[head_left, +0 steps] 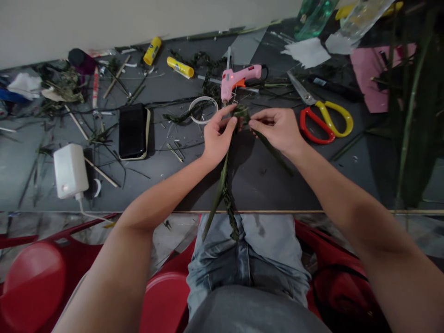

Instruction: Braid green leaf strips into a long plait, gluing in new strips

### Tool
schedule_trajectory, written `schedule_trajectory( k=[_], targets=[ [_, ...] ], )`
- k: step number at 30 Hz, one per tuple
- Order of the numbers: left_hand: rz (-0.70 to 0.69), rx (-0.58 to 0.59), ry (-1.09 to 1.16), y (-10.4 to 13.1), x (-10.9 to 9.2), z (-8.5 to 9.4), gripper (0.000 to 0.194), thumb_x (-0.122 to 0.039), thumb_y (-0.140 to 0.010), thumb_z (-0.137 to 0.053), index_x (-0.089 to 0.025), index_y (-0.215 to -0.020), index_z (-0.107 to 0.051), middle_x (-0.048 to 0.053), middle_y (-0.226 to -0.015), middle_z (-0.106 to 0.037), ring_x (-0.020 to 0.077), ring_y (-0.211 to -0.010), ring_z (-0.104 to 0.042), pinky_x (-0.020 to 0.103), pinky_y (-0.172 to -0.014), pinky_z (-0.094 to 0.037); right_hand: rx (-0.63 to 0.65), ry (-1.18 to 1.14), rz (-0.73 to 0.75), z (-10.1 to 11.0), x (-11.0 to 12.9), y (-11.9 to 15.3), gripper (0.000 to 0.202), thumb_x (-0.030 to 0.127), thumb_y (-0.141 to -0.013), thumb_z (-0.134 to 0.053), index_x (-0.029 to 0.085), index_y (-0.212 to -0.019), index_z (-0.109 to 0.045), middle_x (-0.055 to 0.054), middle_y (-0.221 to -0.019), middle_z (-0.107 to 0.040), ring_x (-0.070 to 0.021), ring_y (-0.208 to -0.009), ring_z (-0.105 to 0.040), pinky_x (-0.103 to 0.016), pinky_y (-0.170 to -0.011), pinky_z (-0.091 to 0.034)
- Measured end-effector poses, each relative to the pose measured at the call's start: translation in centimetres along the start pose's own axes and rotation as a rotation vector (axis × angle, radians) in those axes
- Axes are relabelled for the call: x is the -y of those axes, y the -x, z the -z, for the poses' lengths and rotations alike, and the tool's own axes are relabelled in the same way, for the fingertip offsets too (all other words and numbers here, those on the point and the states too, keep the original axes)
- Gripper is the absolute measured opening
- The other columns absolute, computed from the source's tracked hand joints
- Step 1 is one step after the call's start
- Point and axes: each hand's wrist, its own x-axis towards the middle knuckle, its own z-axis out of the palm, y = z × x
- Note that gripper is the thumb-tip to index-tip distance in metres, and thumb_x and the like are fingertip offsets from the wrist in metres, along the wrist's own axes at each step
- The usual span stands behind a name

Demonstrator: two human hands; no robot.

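Observation:
Between my hands is a dark green folded leaf piece, with long strips trailing from it. My left hand pinches its left side between thumb and fingers. A flat leaf strip and a braided strand hang below that hand, over the table edge. My right hand pinches another leaf strip, which slants down to the right. Just beyond the fingers lies a pink glue gun, its nozzle toward my left hand. Scissors with red and yellow handles rest right of my right hand.
A black phone, a white power bank with a cable and a white tape ring lie on the left. Yellow glue sticks, leaf scraps and thin sticks are strewn behind. Bottles and pink paper are at right.

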Motion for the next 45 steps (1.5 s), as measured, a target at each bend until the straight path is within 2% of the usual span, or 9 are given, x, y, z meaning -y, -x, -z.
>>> schedule_trajectory(
  k=[4, 9, 14, 18, 23, 29, 35, 41, 45],
  targets=[
    [-0.032, -0.052, 0.053, -0.2, 0.3, 0.2, 0.049, -0.063, -0.091, -0.062, -0.026, -0.122, -0.069, 0.005, -0.108, -0.078, 0.0192, -0.100, -0.075, 0.033, -0.091, -0.060, 0.071, 0.124, -0.011, 0.4, 1.0, 0.2, 0.004, 0.020, -0.079, -0.071, 0.017, -0.077, -0.070, -0.003, -0.069, -0.067, -0.0168, -0.063, -0.063, -0.034, -0.066, -0.053],
    [-0.014, 0.010, 0.111, 0.2, 0.3, 0.0, 0.060, -0.066, -0.085, -0.069, -0.030, -0.133, -0.063, 0.002, -0.105, -0.079, 0.0218, -0.104, -0.076, 0.038, -0.096, -0.061, 0.308, 0.199, 0.021, 1.4, 1.3, 0.0, 0.011, 0.017, -0.071, -0.077, 0.017, -0.068, -0.066, -0.001, -0.065, -0.062, -0.0152, -0.066, -0.059, -0.032, -0.068, -0.049],
    [-0.030, 0.079, 0.129, 0.3, 0.7, -0.2, 0.056, -0.066, -0.086, -0.068, -0.025, -0.125, -0.068, 0.006, -0.109, -0.080, 0.0243, -0.111, -0.075, 0.042, -0.101, -0.061, 0.114, 0.061, 0.009, 0.8, 0.9, -0.1, 0.029, 0.044, -0.078, -0.081, 0.018, -0.081, -0.070, -0.003, -0.072, -0.064, -0.0165, -0.070, -0.060, -0.030, -0.063, -0.050],
    [-0.038, 0.058, 0.101, 0.0, 1.3, 0.1, 0.055, -0.066, -0.086, -0.067, -0.025, -0.123, -0.069, 0.006, -0.114, -0.079, 0.0248, -0.116, -0.073, 0.042, -0.103, -0.060, 0.055, 0.102, 0.079, 0.3, 1.5, 0.4, 0.030, 0.042, -0.076, -0.085, 0.017, -0.075, -0.069, -0.003, -0.070, -0.065, -0.0169, -0.070, -0.062, -0.031, -0.067, -0.050],
    [-0.061, 0.053, 0.081, -0.5, 1.3, 0.7, 0.054, -0.065, -0.089, -0.064, -0.029, -0.130, -0.066, 0.004, -0.127, -0.075, 0.0264, -0.128, -0.068, 0.043, -0.108, -0.058, 0.243, 0.107, 0.075, 1.2, 1.8, 0.3, 0.024, 0.032, -0.073, -0.087, 0.017, -0.071, -0.068, -0.002, -0.067, -0.065, -0.0143, -0.065, -0.060, -0.030, -0.065, -0.047],
    [-0.095, 0.059, 0.081, -0.5, 1.0, 0.7, 0.051, -0.063, -0.089, -0.065, -0.031, -0.130, -0.068, 0.002, -0.132, -0.073, 0.0282, -0.133, -0.064, 0.047, -0.112, -0.056, 0.438, -0.037, -0.025, 2.4, 0.9, -0.6, 0.032, 0.038, -0.065, -0.093, 0.018, -0.066, -0.067, -0.001, -0.061, -0.063, -0.0114, -0.055, -0.055, -0.028, -0.053, -0.045],
    [-0.096, 0.034, 0.090, -0.1, 0.2, 0.6, 0.048, -0.059, -0.087, -0.070, -0.031, -0.126, -0.073, 0.000, -0.129, -0.075, 0.0282, -0.132, -0.064, 0.051, -0.115, -0.053, 0.032, -0.243, -0.136, 0.6, 1.9, -0.2, 0.035, 0.051, -0.081, -0.080, 0.017, -0.083, -0.075, -0.003, -0.071, -0.068, -0.0114, -0.053, -0.062, -0.022, -0.040, -0.041],
    [-0.027, 0.057, 0.071, 0.7, -0.8, 0.0, 0.039, -0.045, -0.083, -0.079, -0.029, -0.118, -0.077, -0.002, -0.124, -0.077, 0.0249, -0.124, -0.070, 0.049, -0.117, -0.052, -0.103, -0.142, -0.109, -0.1, 1.8, 0.1, 0.020, 0.036, -0.081, -0.080, 0.016, -0.080, -0.079, -0.001, -0.068, -0.068, -0.0103, -0.053, -0.059, -0.021, -0.043, -0.046],
    [0.060, 0.122, 0.070, 0.9, -1.0, -0.4, 0.037, -0.037, -0.083, -0.079, -0.027, -0.118, -0.077, 0.000, -0.123, -0.077, 0.0232, -0.120, -0.072, 0.046, -0.117, -0.053, -0.122, -0.125, -0.156, -0.3, 1.1, -0.1, 0.012, 0.022, -0.082, -0.073, 0.015, -0.073, -0.077, -0.001, -0.068, -0.068, -0.0095, -0.054, -0.058, -0.022, -0.046, -0.050]
  ],
)
